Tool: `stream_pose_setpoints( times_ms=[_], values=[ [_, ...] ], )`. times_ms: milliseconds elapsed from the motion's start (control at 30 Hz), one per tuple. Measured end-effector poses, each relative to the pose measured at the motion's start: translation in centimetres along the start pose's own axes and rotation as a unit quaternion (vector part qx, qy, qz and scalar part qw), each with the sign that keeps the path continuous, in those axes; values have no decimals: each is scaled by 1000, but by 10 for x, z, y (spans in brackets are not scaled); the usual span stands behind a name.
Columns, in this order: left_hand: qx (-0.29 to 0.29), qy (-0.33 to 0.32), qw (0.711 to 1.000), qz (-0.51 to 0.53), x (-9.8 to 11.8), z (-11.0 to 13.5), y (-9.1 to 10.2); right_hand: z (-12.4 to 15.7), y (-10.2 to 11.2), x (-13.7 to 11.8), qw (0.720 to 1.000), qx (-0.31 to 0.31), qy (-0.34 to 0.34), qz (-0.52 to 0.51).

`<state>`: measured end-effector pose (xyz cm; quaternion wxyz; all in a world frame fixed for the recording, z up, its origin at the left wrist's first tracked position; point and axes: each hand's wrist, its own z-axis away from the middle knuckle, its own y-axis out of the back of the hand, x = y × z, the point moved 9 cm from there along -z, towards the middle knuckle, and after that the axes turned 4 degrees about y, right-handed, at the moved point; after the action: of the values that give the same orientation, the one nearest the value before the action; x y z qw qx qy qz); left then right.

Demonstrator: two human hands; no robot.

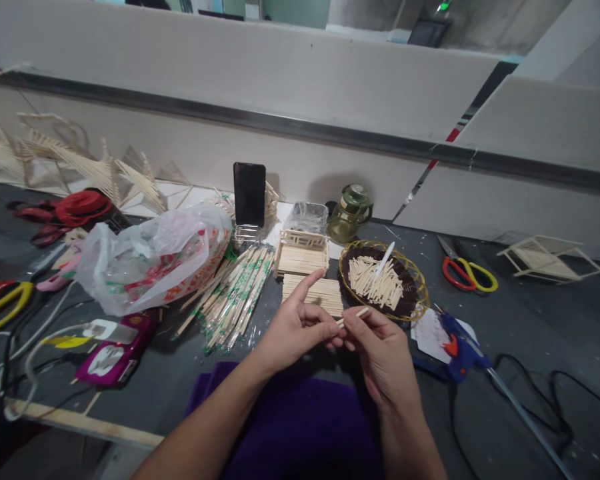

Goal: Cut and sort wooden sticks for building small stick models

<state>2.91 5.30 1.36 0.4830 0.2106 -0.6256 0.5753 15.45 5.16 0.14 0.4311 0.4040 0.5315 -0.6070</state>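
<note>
Both my hands meet just above the near edge of the dark table (555,320). My right hand (380,353) pinches a short wooden stick (356,314) between thumb and fingers. My left hand (295,327) touches the same stick's near end with curled fingers, its index finger pointing up. Just beyond them lies a flat panel of glued sticks (315,292), with a small stick-built frame (303,252) behind it. A round woven basket (383,280) of cut sticks sits to the right.
A bundle of wrapped chopsticks (235,293) and a plastic bag (155,257) lie left. A phone (249,195) stands on a holder. A blue glue gun (457,343), scissors (467,270), a green lantern (350,213) and cables (555,393) lie right. Purple cloth (300,427) covers my lap.
</note>
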Motion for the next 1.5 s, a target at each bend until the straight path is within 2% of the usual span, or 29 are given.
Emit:
stream_pose_setpoints(
  times_ms=[100,267,500,700,867,1100,1200,1400,1500],
  values=[
    [25,-11,1000,-9,1,0,4,2,0,1,1000,-5,7,11],
    [16,-21,999,-27,2,2,-1,2,0,2,999,-10,13,39],
    [-15,-24,1000,2,-1,3,-8,2,-5,7,998,-16,-49,-29],
    [6,-21,1000,-9,1,2,-4,1,-2,-1,1000,-21,-10,-2],
    [-48,12,997,53,-1,0,-9,0,-2,-5,999,-40,-9,16],
    [-136,93,980,110,-18,2,-20,4,-17,-9,994,-113,10,5],
    [-119,90,984,102,-16,2,-19,6,-22,-8,989,-145,9,7],
    [-2,18,1000,10,-5,2,-7,5,-7,-9,990,-92,34,104],
    [25,-21,997,-74,-2,5,-7,5,-4,-9,990,-78,29,118]
  ],
)
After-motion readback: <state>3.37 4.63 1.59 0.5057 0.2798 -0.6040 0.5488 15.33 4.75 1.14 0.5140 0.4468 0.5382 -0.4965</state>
